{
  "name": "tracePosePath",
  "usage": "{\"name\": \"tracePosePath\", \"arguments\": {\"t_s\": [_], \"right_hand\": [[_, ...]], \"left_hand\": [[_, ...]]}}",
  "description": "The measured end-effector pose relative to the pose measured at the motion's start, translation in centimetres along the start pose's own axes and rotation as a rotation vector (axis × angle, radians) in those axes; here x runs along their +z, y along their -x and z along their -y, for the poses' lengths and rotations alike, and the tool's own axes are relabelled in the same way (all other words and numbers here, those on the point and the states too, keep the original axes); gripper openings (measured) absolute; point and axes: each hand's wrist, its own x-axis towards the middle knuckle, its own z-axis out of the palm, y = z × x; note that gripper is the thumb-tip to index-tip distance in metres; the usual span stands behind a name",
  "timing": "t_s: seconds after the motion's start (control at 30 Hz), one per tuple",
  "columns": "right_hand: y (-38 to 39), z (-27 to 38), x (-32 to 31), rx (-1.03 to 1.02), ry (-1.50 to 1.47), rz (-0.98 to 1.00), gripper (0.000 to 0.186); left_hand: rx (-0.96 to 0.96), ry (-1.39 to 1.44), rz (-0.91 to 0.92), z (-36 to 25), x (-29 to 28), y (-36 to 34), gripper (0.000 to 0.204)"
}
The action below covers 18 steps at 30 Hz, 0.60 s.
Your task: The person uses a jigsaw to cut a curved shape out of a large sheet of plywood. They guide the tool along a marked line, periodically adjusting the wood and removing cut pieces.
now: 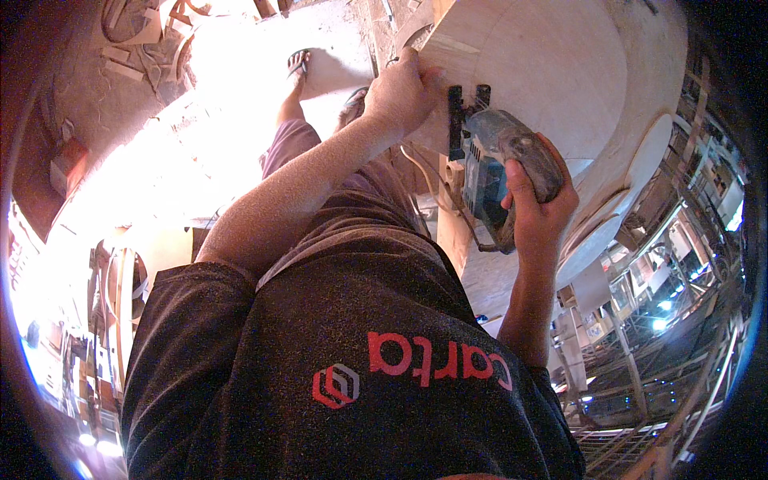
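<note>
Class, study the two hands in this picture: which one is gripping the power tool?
The right hand, wrapped around the handle of the jigsaw. The left hand is off the tool, at the edge of the pale board.

I looked down on a dark T-shirt (300,360), near black, its cloth freckled with dust. Across the chest I saw reddish lettering (439,358), upside down from my view, and beside it a hexagonal emblem (336,386) in red and grey. The left sleeve (192,320) was short and loose. Dust speckled the left forearm (308,176) too; the left hand (400,96) and right hand (544,196) were bare. Farther off I made out greyish-purple trousers (290,144), one leg ending above the ankle, and dark sandals (306,56).
</note>
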Motion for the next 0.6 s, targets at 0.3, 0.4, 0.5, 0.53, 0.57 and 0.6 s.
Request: {"name": "tracePosePath", "arguments": {"t_s": [0.3,0.4,0.5,0.53,0.57,0.6], "right_hand": [[-0.19,0.15,0.22,-0.031,-0.018,-0.014,0.052],[-0.20,0.20,0.22,-0.008,-0.019,-0.017,0.054],[-0.30,0.35,0.34,-0.008,-0.034,-0.035,0.055],[-0.31,0.44,0.35,-0.005,-0.027,-0.034,0.055],[-0.30,0.56,0.34,-0.001,-0.020,-0.033,0.055],[-0.31,0.67,0.34,0.003,-0.013,-0.032,0.056]], "left_hand": [[0.000,0.021,-0.010,0.26,0.35,0.13,0.045],[0.023,0.041,-0.019,0.62,0.54,0.13,0.044],[0.003,0.039,-0.011,0.08,0.27,0.34,0.043],[-0.010,0.035,-0.010,-0.12,0.15,0.42,0.043],[-0.006,0.034,-0.013,-0.05,0.23,0.38,0.043],[-0.002,0.034,-0.016,0.11,0.39,0.30,0.043]]}}
